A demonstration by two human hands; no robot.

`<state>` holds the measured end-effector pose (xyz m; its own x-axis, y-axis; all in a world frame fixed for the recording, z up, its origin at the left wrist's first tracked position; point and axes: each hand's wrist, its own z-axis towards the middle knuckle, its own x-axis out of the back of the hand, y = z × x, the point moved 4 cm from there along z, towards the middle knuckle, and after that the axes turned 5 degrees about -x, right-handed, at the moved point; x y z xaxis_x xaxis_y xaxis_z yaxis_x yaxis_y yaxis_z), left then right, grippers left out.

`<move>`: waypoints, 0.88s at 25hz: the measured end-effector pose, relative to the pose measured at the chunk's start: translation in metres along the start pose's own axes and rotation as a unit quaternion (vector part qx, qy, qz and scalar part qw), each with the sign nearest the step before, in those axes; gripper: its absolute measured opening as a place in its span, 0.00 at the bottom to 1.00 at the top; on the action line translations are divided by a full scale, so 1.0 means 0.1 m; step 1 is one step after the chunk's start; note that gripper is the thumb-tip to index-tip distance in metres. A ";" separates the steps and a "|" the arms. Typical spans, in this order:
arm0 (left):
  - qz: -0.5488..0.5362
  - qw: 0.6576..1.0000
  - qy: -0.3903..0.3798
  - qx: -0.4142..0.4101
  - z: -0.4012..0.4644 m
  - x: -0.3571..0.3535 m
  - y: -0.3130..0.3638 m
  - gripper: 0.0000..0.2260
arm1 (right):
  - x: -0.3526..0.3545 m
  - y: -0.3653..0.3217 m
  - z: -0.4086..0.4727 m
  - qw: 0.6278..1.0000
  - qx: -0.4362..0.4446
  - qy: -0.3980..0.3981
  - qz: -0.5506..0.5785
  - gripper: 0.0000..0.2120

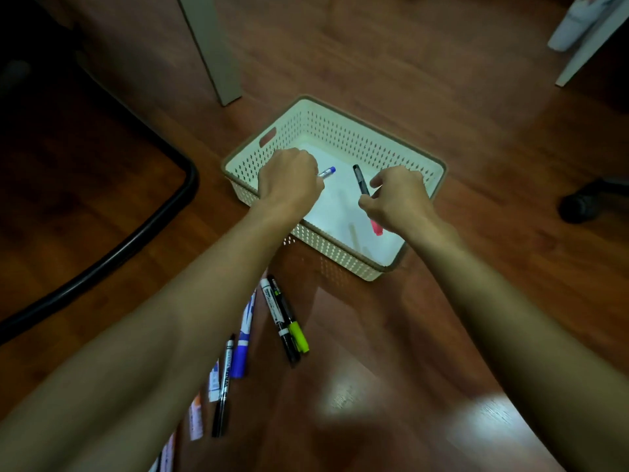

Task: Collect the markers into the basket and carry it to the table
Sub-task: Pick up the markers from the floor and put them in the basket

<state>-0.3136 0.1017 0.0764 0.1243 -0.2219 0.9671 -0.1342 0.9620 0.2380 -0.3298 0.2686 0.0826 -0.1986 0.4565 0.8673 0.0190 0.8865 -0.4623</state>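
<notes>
A white perforated basket (340, 131) sits on the wooden floor ahead of me. Over its left half, my left hand (289, 178) is closed around a blue-capped marker (327, 172) whose tip pokes out to the right. Over the right half, my right hand (394, 199) grips a black marker (360, 180) with a pink end (376, 228) showing below the palm. Several more markers lie on the floor near me: a black one with a yellow-green cap (291, 318), a white and black one (275, 313), a blue one (243, 338) and a thin black pen (223, 386). My left forearm hides part of this row.
A grey table leg (218, 56) stands just behind the basket. A black curved chair base (136, 233) runs along the left. A chair caster (578, 204) sits at the right edge, and a white furniture leg (585, 49) is at the top right.
</notes>
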 end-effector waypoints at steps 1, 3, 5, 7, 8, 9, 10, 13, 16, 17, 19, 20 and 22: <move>-0.004 1.000 -0.005 0.001 -0.01 -0.04 0.01 0.14 | 0.00 0.04 0.01 1.000 0.003 0.015 -0.005 0.15; -0.025 1.000 0.003 -0.002 -0.07 -0.04 0.01 0.17 | -0.02 0.09 -0.01 0.999 0.014 0.038 -0.010 0.17; -0.045 0.998 0.051 -0.011 -0.17 0.04 -0.05 0.16 | -0.05 0.06 -0.13 0.998 0.033 0.049 0.010 0.15; -0.061 0.991 0.114 -0.018 -0.30 0.16 -0.14 0.15 | -0.07 -0.11 -0.33 0.995 0.069 0.058 0.039 0.08; -0.069 0.988 0.138 -0.020 -0.36 0.22 -0.20 0.15 | -0.08 -0.22 -0.44 0.993 0.087 0.058 0.055 0.06; -0.075 0.985 0.156 -0.019 -0.45 0.27 -0.28 0.15 | -0.12 -0.34 -0.56 0.991 0.109 0.049 0.068 0.06; -0.081 0.982 0.169 -0.016 -0.54 0.31 -0.37 0.14 | -0.18 -0.45 -0.68 0.988 0.128 0.033 0.076 0.07; -0.095 0.980 0.177 0.016 -0.90 0.33 -0.65 0.11 | -0.49 -0.57 -0.94 0.985 0.160 -0.053 0.033 0.10; -0.097 0.984 0.114 0.100 -1.37 0.10 -0.95 0.08 | -0.92 -0.52 -1.07 0.973 0.168 -0.147 -0.062 0.13; -0.098 0.984 0.077 0.128 -1.51 -0.02 -1.02 0.07 | -1.04 -0.48 -1.09 0.970 0.157 -0.167 -0.084 0.12; -0.106 0.982 0.012 0.157 -1.72 -0.24 -1.09 0.07 | -1.21 -0.42 -1.13 0.966 0.133 -0.190 -0.119 0.12; -0.112 0.981 -0.008 0.158 -1.80 -0.32 -1.09 0.08 | -1.26 -0.39 -1.15 0.964 0.121 -0.195 -0.131 0.12; -0.128 0.980 -0.031 0.146 -1.87 -0.42 -1.03 0.08 | -1.30 -0.32 -1.17 0.966 0.098 -0.194 -0.139 0.14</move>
<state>-0.1207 0.0417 -0.0055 0.1321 -0.4679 0.8738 -0.3839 0.7886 0.4803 -0.1897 0.1901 0.0061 -0.5228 0.1069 0.8457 -0.2660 0.9221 -0.2810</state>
